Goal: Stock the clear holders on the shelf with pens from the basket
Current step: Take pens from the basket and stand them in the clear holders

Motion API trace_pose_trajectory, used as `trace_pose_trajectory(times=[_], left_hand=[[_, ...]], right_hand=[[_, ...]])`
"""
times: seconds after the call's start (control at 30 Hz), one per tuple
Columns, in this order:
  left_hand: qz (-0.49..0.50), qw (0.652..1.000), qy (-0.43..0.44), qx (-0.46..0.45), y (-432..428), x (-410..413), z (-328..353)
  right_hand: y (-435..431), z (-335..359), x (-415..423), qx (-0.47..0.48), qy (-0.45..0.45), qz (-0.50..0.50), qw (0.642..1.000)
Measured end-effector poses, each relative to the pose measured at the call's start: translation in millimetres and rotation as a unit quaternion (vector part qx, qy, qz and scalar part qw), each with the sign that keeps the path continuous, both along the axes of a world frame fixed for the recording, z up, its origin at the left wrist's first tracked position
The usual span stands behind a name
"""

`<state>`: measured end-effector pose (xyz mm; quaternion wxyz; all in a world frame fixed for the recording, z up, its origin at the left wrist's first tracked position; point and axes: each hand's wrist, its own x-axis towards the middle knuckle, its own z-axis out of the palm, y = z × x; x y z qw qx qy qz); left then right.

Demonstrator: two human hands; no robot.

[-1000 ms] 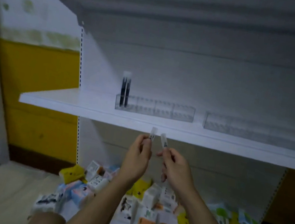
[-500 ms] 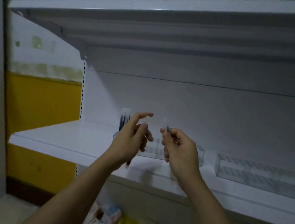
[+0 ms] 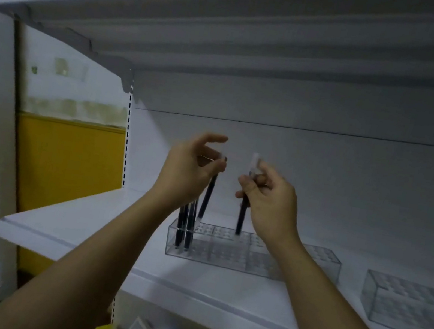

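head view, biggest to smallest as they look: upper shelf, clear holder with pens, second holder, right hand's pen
1. upper shelf
2. clear holder with pens and second holder: unranked, second is cut off by the frame
3. right hand's pen

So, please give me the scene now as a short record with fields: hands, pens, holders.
left hand: pinches left pen, tilted, tip near first holder's top
right hand: holds right pen nearly upright, tip at that holder's top
first holder: standing pens at left end
second holder: further right on shelf, no pens visible
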<state>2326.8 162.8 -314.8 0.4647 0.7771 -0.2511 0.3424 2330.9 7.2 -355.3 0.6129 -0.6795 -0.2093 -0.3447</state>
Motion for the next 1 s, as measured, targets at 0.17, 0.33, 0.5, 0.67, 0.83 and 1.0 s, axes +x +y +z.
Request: trace_pose_trajectory(times=[0.17,0.33,0.5,0.67,0.83,1.0], left_hand=[[0.046,0.998,-0.034,0.035,3,24,-1],[0.047,0.997,-0.02,0.051,7,42,-9],[0.057,0.998,-0.021,0.022,13,48,-11],[0.045,0.999,-0.013,0.025,16,46,-10],[0.074,0.994,0.023,0.079,18,46,-13],[0.091,0.991,0.042,0.087,16,51,-22]], right_hand=[[10,3,31,0.04,-0.026,0.02,0.999],[22,-8,55,-0.008,-0.018,-0.023,1.0],[26,-13,64,-0.029,-0.013,-0.019,0.999],[25,-23,62,-0.157,-0.002,-0.051,0.986],[21,-34,53,-0.296,0.038,-0.062,0.952],[19,-35,46,-0.303,0.047,-0.077,0.949]])
